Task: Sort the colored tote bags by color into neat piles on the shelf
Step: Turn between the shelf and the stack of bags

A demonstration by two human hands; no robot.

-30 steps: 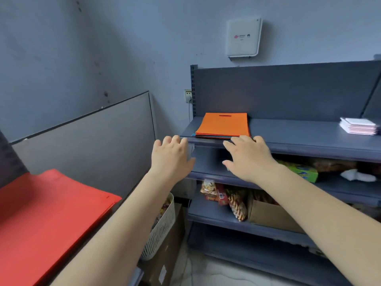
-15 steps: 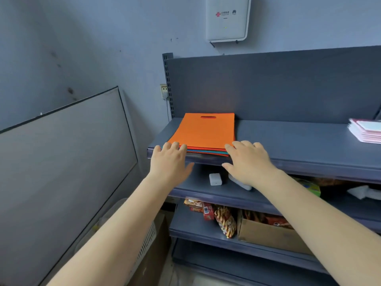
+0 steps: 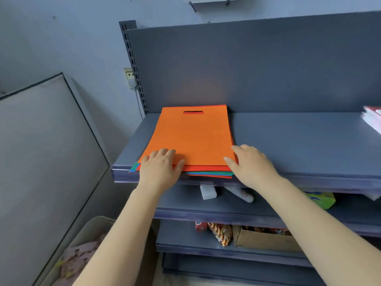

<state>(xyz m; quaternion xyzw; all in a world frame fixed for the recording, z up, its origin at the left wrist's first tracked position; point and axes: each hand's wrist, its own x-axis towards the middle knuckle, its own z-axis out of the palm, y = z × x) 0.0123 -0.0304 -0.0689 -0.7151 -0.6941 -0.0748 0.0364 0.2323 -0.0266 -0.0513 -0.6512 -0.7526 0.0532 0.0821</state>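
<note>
A grey metal shelf (image 3: 288, 137) holds one mixed stack of flat tote bags (image 3: 208, 174), orange bag (image 3: 191, 137) on top, at its front left edge. Both hands lie flat, fingers relaxed and gripping nothing: left hand (image 3: 159, 170) on the near corner, right hand (image 3: 250, 164) at the right edge. The bags look thin, light and floppy, probably best lifted by pinching a near corner.

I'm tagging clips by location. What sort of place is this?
Probably a small shop's stockroom or back corner. Grey slotted metal retail shelving holds a stack of tote bags, with packaged snacks and a cardboard box on lower tiers.
</note>
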